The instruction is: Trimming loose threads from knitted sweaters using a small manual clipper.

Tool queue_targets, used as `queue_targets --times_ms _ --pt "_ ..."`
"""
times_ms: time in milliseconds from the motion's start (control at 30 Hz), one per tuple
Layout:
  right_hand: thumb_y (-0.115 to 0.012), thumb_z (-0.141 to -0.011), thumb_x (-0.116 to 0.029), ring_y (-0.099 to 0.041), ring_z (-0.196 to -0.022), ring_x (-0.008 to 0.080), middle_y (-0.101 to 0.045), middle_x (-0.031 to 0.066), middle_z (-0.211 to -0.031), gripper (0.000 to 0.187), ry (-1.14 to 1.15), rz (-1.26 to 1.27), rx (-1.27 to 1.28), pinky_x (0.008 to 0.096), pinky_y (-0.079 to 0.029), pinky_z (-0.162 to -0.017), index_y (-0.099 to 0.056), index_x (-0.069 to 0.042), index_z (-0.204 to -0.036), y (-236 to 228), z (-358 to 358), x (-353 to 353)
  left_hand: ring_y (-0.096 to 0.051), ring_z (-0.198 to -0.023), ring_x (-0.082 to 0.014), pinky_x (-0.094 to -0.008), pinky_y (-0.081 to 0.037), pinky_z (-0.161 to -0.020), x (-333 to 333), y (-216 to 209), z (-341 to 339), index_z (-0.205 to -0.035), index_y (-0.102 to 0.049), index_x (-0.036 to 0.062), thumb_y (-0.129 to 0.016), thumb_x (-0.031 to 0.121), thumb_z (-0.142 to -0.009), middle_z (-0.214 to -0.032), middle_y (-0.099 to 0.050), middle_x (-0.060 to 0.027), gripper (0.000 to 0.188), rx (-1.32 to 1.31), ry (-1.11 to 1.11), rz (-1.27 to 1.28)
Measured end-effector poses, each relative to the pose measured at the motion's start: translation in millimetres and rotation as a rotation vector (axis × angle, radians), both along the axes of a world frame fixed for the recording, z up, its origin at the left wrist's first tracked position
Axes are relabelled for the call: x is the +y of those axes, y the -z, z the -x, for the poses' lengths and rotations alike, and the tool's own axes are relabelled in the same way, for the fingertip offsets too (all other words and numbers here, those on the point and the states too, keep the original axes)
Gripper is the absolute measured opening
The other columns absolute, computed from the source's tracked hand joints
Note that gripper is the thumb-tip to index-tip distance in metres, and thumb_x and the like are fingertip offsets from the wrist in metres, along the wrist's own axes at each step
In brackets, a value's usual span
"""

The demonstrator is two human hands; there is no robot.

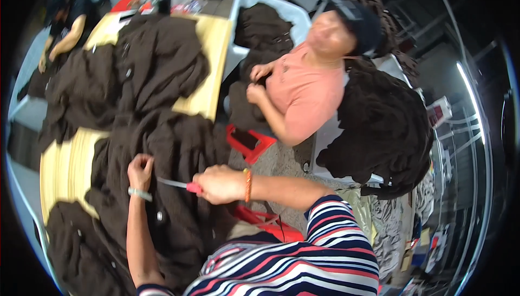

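Observation:
Dark brown knitted garments (179, 133) lie heaped in front of me. Over them my left hand (140, 172), with a pale band at its wrist, is closed with thumb and fingertips pinched together. What the pinch holds is too small to make out. My right hand (221, 184), with an orange bracelet, is closed around the red handle of a thin-bladed tool (176, 183). The blade points left toward my left hand and lies just above the dark cloth. Whether it is a knife or closed scissors I cannot tell. A small white spot (159, 216) shows on the garment below the blade.
Pale yellow boards (67, 160) lie under the garments. To the right, a person in a pink shirt (309, 87) handles dark cloth by a light blue bin (236, 11). A red stool (251, 143) carries a phone-like object. Another person (69, 30) works at the far left.

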State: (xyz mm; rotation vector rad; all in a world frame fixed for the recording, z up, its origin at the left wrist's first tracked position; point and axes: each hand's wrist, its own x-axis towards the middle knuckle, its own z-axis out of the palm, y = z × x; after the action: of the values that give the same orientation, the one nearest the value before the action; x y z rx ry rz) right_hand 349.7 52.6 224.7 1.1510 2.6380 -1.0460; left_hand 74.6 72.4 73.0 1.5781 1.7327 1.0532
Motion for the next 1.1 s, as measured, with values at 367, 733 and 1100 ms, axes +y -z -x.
queue_targets --times_ms 367,733,1100 --pt "-0.066 -0.088 -0.016 -0.065 -0.086 0.0407 -0.067 0.0214 -0.093 0.031 0.09 -0.024 0.178 0.0457 -0.053 -0.073 -0.056 -0.006 -0.115 -2 -14 -1 -0.056 -0.068 -0.0078 -0.022 -0.047 -0.061 -54 -44 -7 -0.101 -0.068 -0.002 -0.069 0.016 -0.089 -0.081 -0.063 0.0003 0.022 -0.592 -0.105 0.359" --pt "-0.064 -0.088 -0.023 -0.065 -0.077 0.0418 -0.067 0.0202 -0.08 0.028 -0.001 -0.02 -0.13 0.0504 -0.052 -0.069 -0.06 -0.007 -0.111 -18 -4 -30 -0.054 -0.066 -0.0048 -0.0233 -0.046 -0.06 -60 -30 -10 -0.079 -0.065 -0.0012 -0.075 0.01 -0.08 -0.07 -0.062 0.0001 0.015 -0.25 -0.071 0.239" --pt "-0.063 -0.09 -0.021 -0.065 -0.081 0.0416 -0.067 0.021 -0.085 0.028 -0.087 -0.015 -0.028 0.05 -0.052 -0.071 -0.056 -0.008 -0.114 -15 -4 -47 -0.054 -0.063 -0.013 -0.0296 -0.047 -0.06 -142 -51 -26 -0.097 -0.063 -0.0014 -0.077 0.01 -0.075 -0.073 -0.057 -0.0073 0.029 -0.065 -0.12 0.124"
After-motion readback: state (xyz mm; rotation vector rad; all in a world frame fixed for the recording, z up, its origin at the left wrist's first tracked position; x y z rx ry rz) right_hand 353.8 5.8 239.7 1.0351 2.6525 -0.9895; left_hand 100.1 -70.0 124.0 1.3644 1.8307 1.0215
